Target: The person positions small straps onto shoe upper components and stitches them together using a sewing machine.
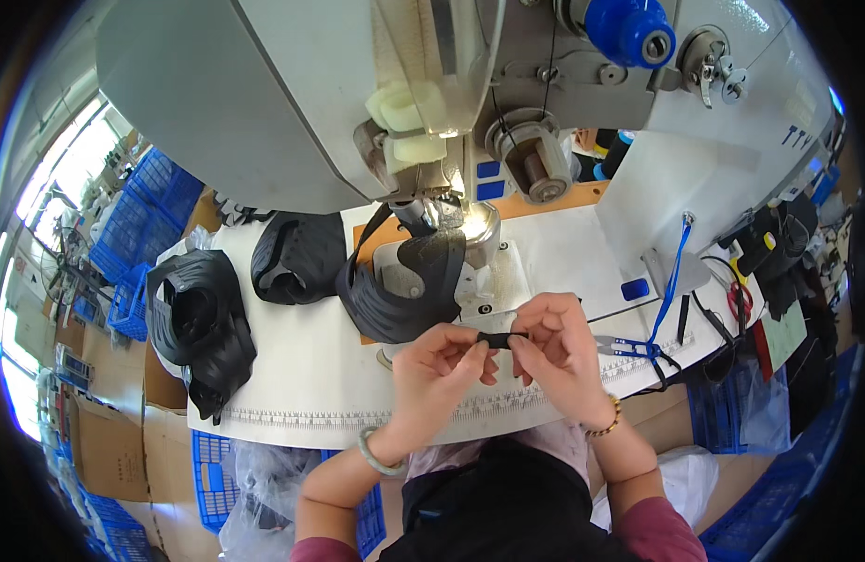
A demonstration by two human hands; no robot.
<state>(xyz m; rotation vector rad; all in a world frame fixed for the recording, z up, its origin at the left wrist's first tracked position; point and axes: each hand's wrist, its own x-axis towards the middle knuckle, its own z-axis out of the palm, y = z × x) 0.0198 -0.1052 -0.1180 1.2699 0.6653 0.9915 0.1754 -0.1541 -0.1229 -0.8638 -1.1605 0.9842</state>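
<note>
My left hand [442,368] and my right hand [556,354] meet over the front of the white sewing table. Between them they pinch a short black strip [496,340], one end in the fingers of each. Just beyond my hands, a black curved moulded piece [409,298] lies on the machine bed, its upper edge beneath the sewing head [442,214], where a lamp shines. A narrow black strap [371,234] rises from that piece. What the black strip belongs to, I cannot tell.
More black moulded pieces [203,314] lie at the table's left. Blue-handled thread snips [629,347] rest at the right, tied to a blue cord [674,281]. A printed ruler [310,417] runs along the front edge. Blue crates [212,478] stand below.
</note>
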